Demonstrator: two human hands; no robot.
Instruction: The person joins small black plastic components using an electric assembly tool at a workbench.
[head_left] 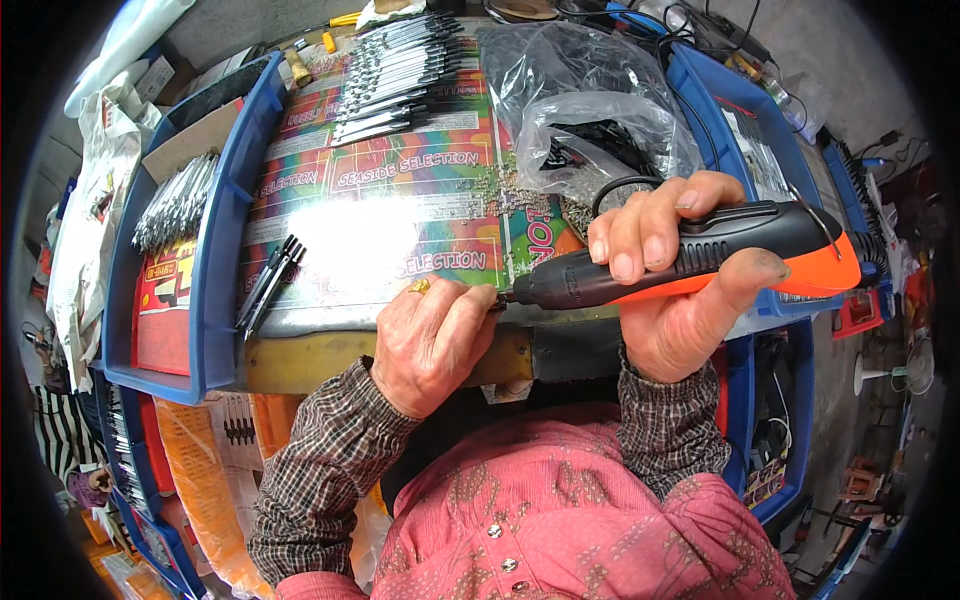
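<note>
My right hand (675, 270) grips a black-and-orange electric screwdriver (690, 250), with the fingers over its top and the thumb below. The tool lies almost level and its nose points left. At that nose my left hand (430, 335), a ring on one finger, is closed in a pinch. What it pinches is mostly hidden by the fingers; only a small dark bit shows at the tool's tip. Left of this hand, a few slim black-and-silver pen-like rods (270, 285) lie on the colourful printed table cover (340, 255).
A long row of similar rods (395, 80) lies at the back. Small metal pieces (485, 190) are scattered before a clear plastic bag (600, 110) of black parts. Blue bins stand left (220, 280) and right (700, 85). A dark cord runs from the tool.
</note>
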